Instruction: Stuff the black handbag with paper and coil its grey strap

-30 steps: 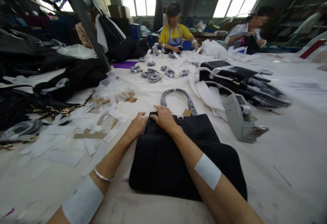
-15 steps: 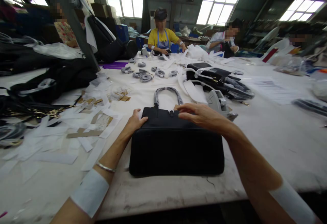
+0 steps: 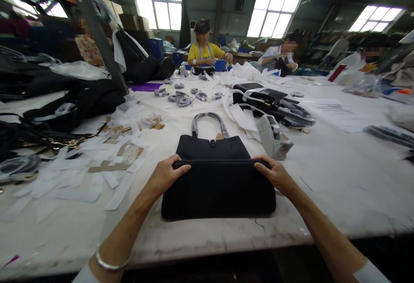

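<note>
A black handbag (image 3: 218, 190) lies on the white-covered table in front of me, its base edge toward me. Its wrapped handle (image 3: 209, 117) arches away at the far side, and a small tab closure shows at the middle of the top edge. My left hand (image 3: 168, 173) grips the left end of the bag's raised fold, thumb on the near face. At the right end of the same fold, my right hand (image 3: 271, 172) holds on in the same way. The fingers behind the fold are partly hidden on both sides.
Scraps of white paper (image 3: 77, 194) and card cover the table's left. A tape dispenser (image 3: 273, 136) stands just beyond my right hand. Behind it lie stacked black bags (image 3: 258, 95). Several coiled wrapped straps (image 3: 183, 101) lie farther back. A person in yellow (image 3: 207, 52) sits across the table.
Both hands have come down to the bag's fold and closed on its two ends. The right hand has left the area by the tab and moved right and nearer.
</note>
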`<state>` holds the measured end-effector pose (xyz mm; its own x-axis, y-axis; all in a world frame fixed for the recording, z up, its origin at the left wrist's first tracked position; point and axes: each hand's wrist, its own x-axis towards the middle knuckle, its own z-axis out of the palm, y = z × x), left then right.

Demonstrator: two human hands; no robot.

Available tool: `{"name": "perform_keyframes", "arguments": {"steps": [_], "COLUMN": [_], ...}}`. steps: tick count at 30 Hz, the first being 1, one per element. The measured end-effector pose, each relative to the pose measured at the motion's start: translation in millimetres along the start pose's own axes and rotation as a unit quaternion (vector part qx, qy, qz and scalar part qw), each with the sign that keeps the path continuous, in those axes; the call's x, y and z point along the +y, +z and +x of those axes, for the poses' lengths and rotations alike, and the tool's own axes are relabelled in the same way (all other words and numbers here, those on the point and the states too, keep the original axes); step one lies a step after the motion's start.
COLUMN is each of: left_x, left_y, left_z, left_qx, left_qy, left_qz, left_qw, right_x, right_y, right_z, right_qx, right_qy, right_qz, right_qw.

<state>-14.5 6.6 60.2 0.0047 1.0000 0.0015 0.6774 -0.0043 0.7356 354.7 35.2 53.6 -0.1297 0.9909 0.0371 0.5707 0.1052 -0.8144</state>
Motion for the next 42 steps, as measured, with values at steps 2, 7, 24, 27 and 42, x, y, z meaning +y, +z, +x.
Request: {"name": "perform_keyframes", "arguments": {"steps": [2,7,24,27,42], "left_x": [-9,-24,-3,-10,38], "left_y": [8.8,13.4,32.2,31.3,39.2], "left_z": [2,12,1,6,22], "left_qx": [0.035,0.038,0.136,0.129,0.104], "left_qy": [-0.002,-0.005,-0.042,-0.026,0.109], "left_qz": [-0.004,-0.042,0.26,0.26,0.394], "left_qw": [0.999,0.998,0.955,0.957,0.907], "right_x": [-3,-3,-30,-46,-64], "right_y": [1,3,7,3,99], "right_z": [6,22,33,3,9], "right_qx": [-0.011,-0.07,0.044,0.1,-0.17], "right_qy": [-0.014,0.001,-0.034,-0.173,-0.245], "right_qz": [-0.013,-0.017,-0.255,-0.204,-0.28], "right_qw": [1.0,0.997,0.965,0.958,0.913]}}
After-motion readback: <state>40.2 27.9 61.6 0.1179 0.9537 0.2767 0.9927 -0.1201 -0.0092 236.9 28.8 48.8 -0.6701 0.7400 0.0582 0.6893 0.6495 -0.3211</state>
